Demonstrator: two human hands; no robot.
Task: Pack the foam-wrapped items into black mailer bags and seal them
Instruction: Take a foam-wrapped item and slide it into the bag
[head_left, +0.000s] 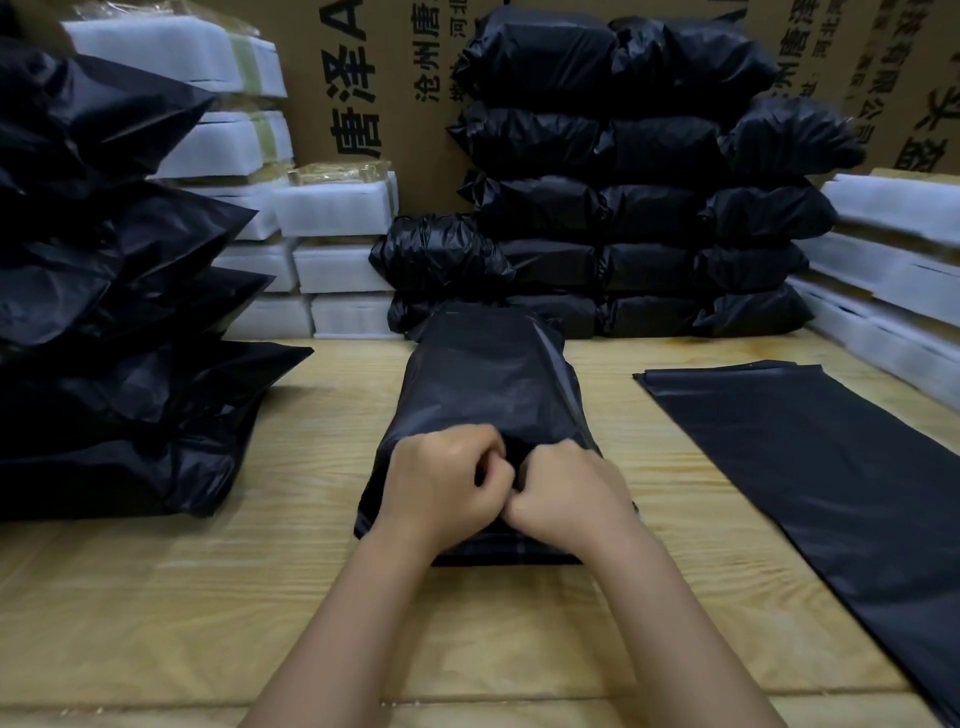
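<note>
A filled black mailer bag (488, 379) lies lengthwise in the middle of the wooden table (156, 597). Its near end sits under both my hands. My left hand (441, 488) and my right hand (566, 493) are side by side, knuckles touching, fingers curled into the bag's plastic at its near end. What the bag holds is hidden by the black plastic. Flat empty black mailer bags (831, 467) lie in a stack to the right of my hands.
Packed black bags are stacked at the back (623, 208) and piled at the left (104, 312). White foam-wrapped items stand at the back left (332, 270) and along the right edge (893, 260). Cardboard boxes (395, 104) form the back wall.
</note>
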